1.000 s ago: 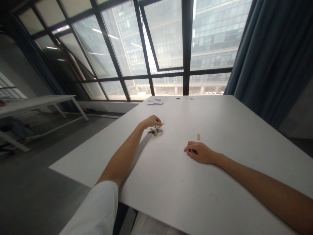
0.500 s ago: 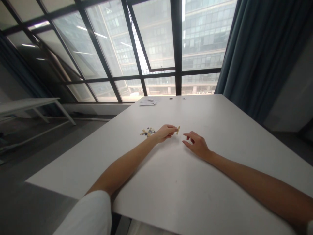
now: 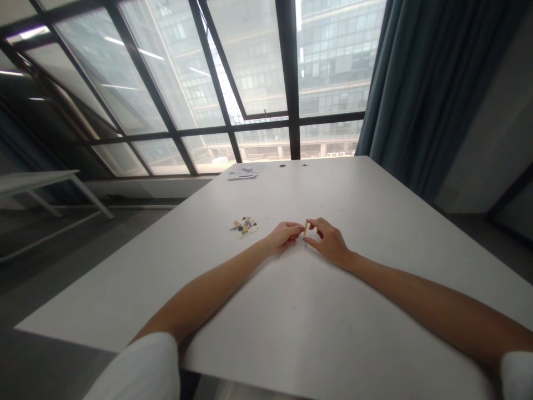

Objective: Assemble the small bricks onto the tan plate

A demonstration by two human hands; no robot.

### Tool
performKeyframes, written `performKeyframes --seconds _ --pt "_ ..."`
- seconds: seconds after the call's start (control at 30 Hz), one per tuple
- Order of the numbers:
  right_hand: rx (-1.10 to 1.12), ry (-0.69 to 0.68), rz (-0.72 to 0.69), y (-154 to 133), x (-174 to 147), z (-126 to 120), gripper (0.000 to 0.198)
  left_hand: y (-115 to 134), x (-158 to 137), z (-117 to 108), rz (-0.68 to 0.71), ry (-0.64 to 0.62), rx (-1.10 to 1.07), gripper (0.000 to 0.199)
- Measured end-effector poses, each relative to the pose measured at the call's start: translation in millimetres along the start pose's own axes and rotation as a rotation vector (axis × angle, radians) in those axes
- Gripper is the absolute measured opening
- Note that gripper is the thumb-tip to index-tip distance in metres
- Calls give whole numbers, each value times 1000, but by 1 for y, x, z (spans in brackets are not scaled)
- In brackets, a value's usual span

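Between my two hands stands a small tan toy-brick piece [image 3: 306,229], long and narrow, held upright just above the white table [image 3: 266,311]. The fingers of my left hand [image 3: 286,235] pinch it from the left side. My right hand [image 3: 328,240] grips its upper and lower ends between forefinger and thumb. A small pile of loose pieces [image 3: 245,226], tan, white, grey and black, lies on the tabletop to the left of my left hand.
Papers [image 3: 244,173] lie near the table's far left end, with two small dark things at the far edge, one a round disc [image 3: 282,165]. Beyond are framed windows, a blue curtain [image 3: 408,100] on the right and another white table [image 3: 37,179] at left.
My right hand has moved left to the tan piece and closed on its ends. My left hand still holds the piece, which now stands more upright. The view has shifted slightly right.
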State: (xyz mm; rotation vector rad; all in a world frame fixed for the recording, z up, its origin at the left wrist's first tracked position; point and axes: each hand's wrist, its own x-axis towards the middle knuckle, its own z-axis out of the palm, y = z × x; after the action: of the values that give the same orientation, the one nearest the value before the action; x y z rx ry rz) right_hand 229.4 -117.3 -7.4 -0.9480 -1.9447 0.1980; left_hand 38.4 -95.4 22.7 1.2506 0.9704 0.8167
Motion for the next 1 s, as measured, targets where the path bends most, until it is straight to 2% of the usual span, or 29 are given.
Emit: performKeyframes --seconds 0.13,0.3,0.37,0.47,0.57,0.83,1.0 --pt "29 -7 -1 2 0 0 40 -4 2 -4 61 3 44 39" --pt "52 -20 -1 9 3 -1 40 -7 4 -18 461 91 392 46" --pt "70 -33 -3 12 4 -2 40 -7 2 -23 554 73 553 50" --pt "109 -48 -5 13 5 -2 39 -8 -1 -27 613 27 697 54" --pt "130 -64 -4 12 6 -3 39 -9 -3 -27 681 39 761 54" --pt "129 -73 -9 15 7 -1 40 -14 2 -28 874 15 760 51" --pt "134 -64 -6 14 6 -1 42 -15 3 -28 902 3 760 51"
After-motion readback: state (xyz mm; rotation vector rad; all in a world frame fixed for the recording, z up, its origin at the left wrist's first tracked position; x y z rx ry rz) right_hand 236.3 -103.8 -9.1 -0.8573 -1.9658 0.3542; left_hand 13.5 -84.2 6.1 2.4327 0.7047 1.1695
